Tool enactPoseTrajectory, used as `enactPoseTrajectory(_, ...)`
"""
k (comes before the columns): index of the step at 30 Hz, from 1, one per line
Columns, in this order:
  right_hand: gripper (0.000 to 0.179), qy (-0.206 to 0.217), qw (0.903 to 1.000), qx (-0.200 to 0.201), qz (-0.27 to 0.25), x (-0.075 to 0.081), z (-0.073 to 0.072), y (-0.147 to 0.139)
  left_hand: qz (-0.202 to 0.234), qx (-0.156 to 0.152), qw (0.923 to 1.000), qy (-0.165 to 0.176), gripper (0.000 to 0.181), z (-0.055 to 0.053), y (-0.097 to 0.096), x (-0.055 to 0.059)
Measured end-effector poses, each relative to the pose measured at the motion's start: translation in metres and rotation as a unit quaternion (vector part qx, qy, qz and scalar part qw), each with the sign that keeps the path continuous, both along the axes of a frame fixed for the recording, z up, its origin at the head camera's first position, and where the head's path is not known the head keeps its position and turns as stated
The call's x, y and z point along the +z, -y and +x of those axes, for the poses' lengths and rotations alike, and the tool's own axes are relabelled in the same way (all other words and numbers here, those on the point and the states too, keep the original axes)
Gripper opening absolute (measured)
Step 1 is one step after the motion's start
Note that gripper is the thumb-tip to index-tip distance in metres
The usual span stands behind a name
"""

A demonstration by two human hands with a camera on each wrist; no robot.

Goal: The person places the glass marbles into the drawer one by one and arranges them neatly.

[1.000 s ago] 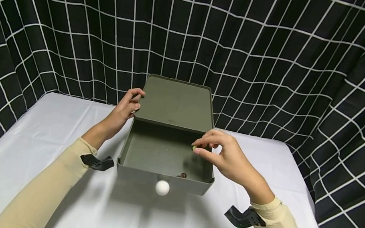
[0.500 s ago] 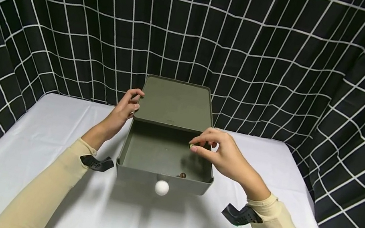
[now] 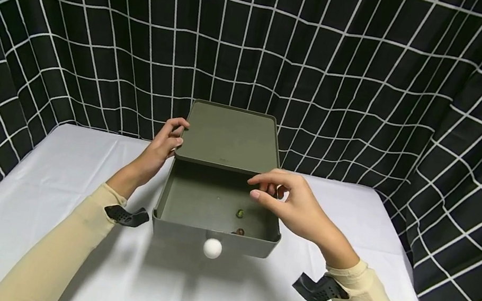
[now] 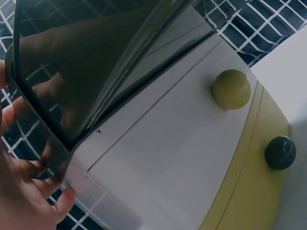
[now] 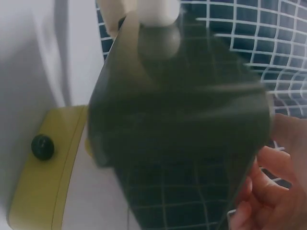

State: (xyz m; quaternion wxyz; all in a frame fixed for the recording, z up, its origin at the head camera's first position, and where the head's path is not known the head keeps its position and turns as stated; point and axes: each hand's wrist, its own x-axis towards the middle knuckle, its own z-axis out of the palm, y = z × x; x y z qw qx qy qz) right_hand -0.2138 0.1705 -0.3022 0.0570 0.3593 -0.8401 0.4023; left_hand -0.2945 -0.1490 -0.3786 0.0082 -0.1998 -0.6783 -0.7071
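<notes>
A small cabinet with a dark olive top stands on the table. Its top drawer is pulled out, with a white knob on the front. My left hand holds the cabinet's left side near the top edge, fingers bent against it. Over the drawer's right side is my right hand, thumb and index finger apart, with nothing between them. Below its fingertips a small green ball shows inside the drawer; whether it touches the floor I cannot tell. Small brown balls lie partly hidden behind the drawer front.
Under the open drawer, the left wrist view shows a white drawer front with a yellow knob and a yellow drawer front with a dark green knob. A white cloth covers the table. Black gridded curtains surround it.
My right thumb and index finger have parted and let go of the green ball, which is now lower, inside the drawer. The right hand moved slightly left beforehand. My left hand stays on the cabinet.
</notes>
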Motion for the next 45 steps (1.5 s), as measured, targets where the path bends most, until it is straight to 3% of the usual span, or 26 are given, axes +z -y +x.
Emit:
enactPoseTrajectory(5,0.022,0.020,0.9991,0.022,-0.029,0.005,0.008,-0.001,-0.004,0.005,1.0000,0.001,0.041,0.000,0.001,-0.001)
enactPoseTrajectory(13,0.025,0.101,0.9892,0.072,-0.078,0.012,0.027,-0.001,-0.006,0.005,1.0000,0.001,0.043,0.001,0.002,-0.001)
enactPoseTrajectory(25,0.025,0.151,0.9803,0.102,-0.075,0.010,0.035,-0.001,-0.004,0.004,1.0000,0.003,0.041,0.002,0.002,-0.002)
enactPoseTrajectory(32,0.024,0.188,0.9619,0.169,-0.103,0.012,0.043,0.003,-0.008,-0.002,1.0000,-0.001,0.043,0.002,0.002,0.000)
enactPoseTrajectory(39,0.029,0.234,0.9334,0.246,-0.116,0.010,0.055,0.004,-0.015,-0.001,0.9999,-0.001,0.045,0.001,0.001,0.001)
enactPoseTrajectory(45,0.030,0.271,0.9150,0.273,-0.121,0.001,0.060,0.007,-0.013,-0.001,0.9999,0.000,0.043,0.001,0.001,0.002)
